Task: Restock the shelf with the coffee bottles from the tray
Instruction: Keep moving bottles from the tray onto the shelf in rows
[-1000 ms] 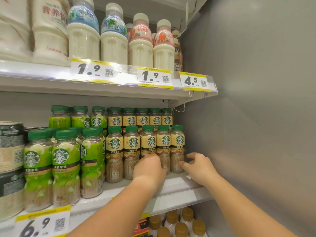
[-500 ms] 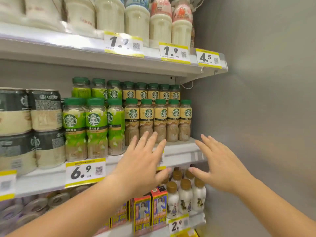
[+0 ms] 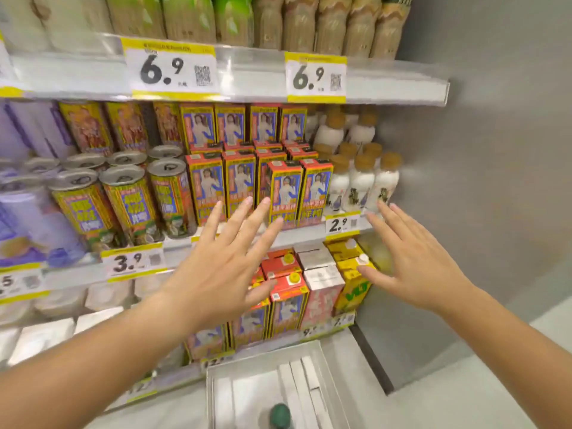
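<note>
While both hands are empty, fingers spread, left hand (image 3: 223, 267) and right hand (image 3: 414, 261) hang in front of the lower shelves holding nothing. Coffee bottles (image 3: 325, 20) sit on the shelf (image 3: 247, 72) up at 12 o'clock, just their bottoms showing. Tray (image 3: 263, 366) is down at 6 o'clock with one green-capped bottle (image 3: 280, 414) in it. Looks like the go-back-for-more step to me, so next up is reaching down and grabbing that bottle by the neck.

coffee bottles (image 3: 328, 23) lose their tops at the upper edge; green cap (image 3: 280, 415) blurred.
</note>
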Tool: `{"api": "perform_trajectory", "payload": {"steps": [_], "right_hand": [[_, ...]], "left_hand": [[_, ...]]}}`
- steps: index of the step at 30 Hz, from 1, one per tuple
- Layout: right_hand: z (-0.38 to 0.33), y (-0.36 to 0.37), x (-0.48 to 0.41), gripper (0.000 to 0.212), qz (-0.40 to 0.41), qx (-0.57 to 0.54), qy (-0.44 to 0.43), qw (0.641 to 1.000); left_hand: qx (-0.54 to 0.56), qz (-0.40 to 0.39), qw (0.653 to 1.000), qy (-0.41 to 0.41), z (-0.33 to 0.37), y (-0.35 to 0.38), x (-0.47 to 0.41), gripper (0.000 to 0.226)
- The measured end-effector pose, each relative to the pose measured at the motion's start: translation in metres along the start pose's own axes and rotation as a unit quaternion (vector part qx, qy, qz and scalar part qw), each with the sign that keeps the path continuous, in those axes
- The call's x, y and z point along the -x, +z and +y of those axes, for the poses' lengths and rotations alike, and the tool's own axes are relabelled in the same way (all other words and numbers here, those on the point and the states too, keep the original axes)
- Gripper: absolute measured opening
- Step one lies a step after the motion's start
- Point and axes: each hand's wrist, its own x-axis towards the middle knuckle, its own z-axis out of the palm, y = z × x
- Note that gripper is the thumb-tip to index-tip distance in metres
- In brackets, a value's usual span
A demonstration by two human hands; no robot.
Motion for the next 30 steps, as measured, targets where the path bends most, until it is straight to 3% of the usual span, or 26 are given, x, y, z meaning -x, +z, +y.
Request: {"api": "perform_trajectory", "payload": {"steps": [7, 13, 21, 26, 30], "right_hand": [[-0.023, 0.108, 0.042, 0.088, -0.073, -0.055, -0.036, 0.995], [-0.049, 0.191, 0.088, 0.087, -0.196, -0.139, -0.068, 0.968], [-0.097, 0.272, 0.127, 0.078, -0.344, -0.262, -0.055, 0.9], [-0.125, 0.293, 0.13, 0.068, -0.401, -0.365, 0.021, 0.84], [-0.134, 0.309, 0.128, 0.061, -0.431, -0.446, 0.081, 0.78]], "left_hand": [[0.099, -0.116, 0.988, 0.008, 0.041, 0.117, 0.081, 0.076], [0.2, -0.258, 0.945, 0.015, 0.072, 0.194, 0.159, 0.074], [0.305, -0.442, 0.844, -0.012, 0.086, 0.229, 0.2, 0.082], [0.383, -0.447, 0.807, -0.039, 0.099, 0.226, 0.205, 0.068], [0.422, -0.444, 0.788, -0.068, 0.113, 0.223, 0.213, 0.071]]}}
